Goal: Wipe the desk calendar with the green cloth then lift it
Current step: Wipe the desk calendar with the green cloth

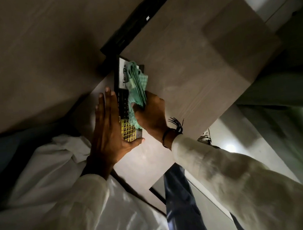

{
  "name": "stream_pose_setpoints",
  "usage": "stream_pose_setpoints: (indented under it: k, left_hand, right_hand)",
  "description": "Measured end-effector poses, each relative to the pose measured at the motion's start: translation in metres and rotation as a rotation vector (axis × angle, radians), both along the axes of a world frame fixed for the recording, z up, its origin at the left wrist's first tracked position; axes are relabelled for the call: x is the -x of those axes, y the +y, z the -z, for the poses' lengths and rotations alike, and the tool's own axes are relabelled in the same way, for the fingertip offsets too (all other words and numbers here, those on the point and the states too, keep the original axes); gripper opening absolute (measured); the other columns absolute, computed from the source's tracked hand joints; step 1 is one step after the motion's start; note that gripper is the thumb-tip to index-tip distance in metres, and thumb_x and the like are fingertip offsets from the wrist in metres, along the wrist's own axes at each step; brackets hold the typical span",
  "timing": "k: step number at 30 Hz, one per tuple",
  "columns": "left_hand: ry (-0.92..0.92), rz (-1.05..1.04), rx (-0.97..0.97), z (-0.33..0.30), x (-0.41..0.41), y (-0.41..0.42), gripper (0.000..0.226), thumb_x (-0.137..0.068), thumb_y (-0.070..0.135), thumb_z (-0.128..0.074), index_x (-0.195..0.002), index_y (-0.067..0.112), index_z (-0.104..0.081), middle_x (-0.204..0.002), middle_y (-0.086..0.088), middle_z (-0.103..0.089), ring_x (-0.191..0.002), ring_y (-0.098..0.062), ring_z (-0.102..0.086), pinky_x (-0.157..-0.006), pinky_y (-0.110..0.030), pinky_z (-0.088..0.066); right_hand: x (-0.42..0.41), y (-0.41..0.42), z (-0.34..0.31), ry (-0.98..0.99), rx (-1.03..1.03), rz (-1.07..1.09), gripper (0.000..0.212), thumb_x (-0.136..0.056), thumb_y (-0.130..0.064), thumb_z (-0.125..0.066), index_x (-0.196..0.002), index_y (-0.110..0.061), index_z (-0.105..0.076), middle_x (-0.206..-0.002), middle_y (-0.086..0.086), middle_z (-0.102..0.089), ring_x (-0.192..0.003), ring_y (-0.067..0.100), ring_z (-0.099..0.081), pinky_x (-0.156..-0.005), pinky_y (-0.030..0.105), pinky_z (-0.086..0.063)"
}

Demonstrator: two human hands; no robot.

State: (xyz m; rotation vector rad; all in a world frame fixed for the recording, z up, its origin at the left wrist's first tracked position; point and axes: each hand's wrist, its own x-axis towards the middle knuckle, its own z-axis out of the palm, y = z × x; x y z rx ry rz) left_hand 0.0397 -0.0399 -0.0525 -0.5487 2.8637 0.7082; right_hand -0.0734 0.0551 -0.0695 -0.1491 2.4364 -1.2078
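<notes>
The desk calendar lies flat on the pale wooden desk; it is dark, with a white panel at its far end and a yellow date grid at its near end. My right hand grips the bunched green cloth and presses it onto the calendar's right side, covering part of the white panel. My left hand lies flat with fingers straight against the calendar's left edge, its thumb below the yellow grid.
A long black bar runs along the desk behind the calendar. The desk's near edge ends over my blue-trousered leg and the light floor. White bedding sits at the left.
</notes>
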Motion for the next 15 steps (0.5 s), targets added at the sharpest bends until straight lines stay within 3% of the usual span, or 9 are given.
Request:
stream_pose_setpoints:
  k: [4,6,9,11,15]
  left_hand:
    - [-0.001,0.016,0.033,0.002,0.0,-0.001,0.155,-0.055,0.069,-0.088,-0.165,0.01,0.003,-0.173,-0.025,-0.01,-0.161,-0.043,-0.012,-0.129,-0.059,-0.021]
    - [-0.009,0.008,0.022,0.002,0.0,-0.001,0.157,-0.054,0.067,-0.09,-0.165,0.013,0.007,-0.173,-0.024,-0.009,-0.162,-0.041,-0.01,-0.129,-0.059,-0.02]
    - [-0.005,0.002,0.031,0.001,0.0,-0.001,0.156,-0.052,0.065,-0.092,-0.164,0.007,0.0,-0.172,-0.026,-0.011,-0.161,-0.043,-0.012,-0.129,-0.058,-0.019]
    - [0.001,-0.001,0.037,0.002,-0.001,-0.001,0.155,-0.052,0.065,-0.092,-0.164,0.005,-0.003,-0.172,-0.026,-0.011,-0.161,-0.042,-0.011,-0.129,-0.057,-0.019]
    - [0.014,-0.002,0.032,0.003,-0.002,0.0,0.154,-0.055,0.065,-0.091,-0.165,0.009,0.001,-0.173,-0.024,-0.01,-0.162,-0.04,-0.008,-0.129,-0.06,-0.021]
  right_hand:
    - [-0.005,0.005,0.007,0.021,0.021,-0.037,0.01,-0.074,-0.001,-0.07,-0.082,-0.007,-0.069,-0.074,0.009,-0.074,-0.066,0.024,-0.069,-0.058,0.016,-0.045]
    - [-0.001,0.006,0.012,-0.011,-0.034,-0.004,0.007,-0.075,-0.004,-0.071,-0.082,-0.006,-0.07,-0.074,0.011,-0.074,-0.066,0.028,-0.069,-0.06,0.023,-0.051]
    - [0.0,-0.002,0.0,0.028,0.048,-0.035,0.008,-0.072,0.0,-0.07,-0.079,-0.005,-0.069,-0.069,0.008,-0.071,-0.057,0.022,-0.06,-0.052,0.009,-0.04]
    - [-0.001,-0.003,-0.005,0.05,0.09,-0.065,0.01,-0.071,0.002,-0.069,-0.079,-0.005,-0.069,-0.07,0.009,-0.072,-0.059,0.022,-0.062,-0.053,0.01,-0.041]
    - [0.004,-0.001,0.007,-0.035,-0.056,0.029,0.007,-0.073,0.0,-0.071,-0.079,-0.004,-0.071,-0.073,0.015,-0.075,-0.066,0.034,-0.068,-0.056,0.013,-0.034]
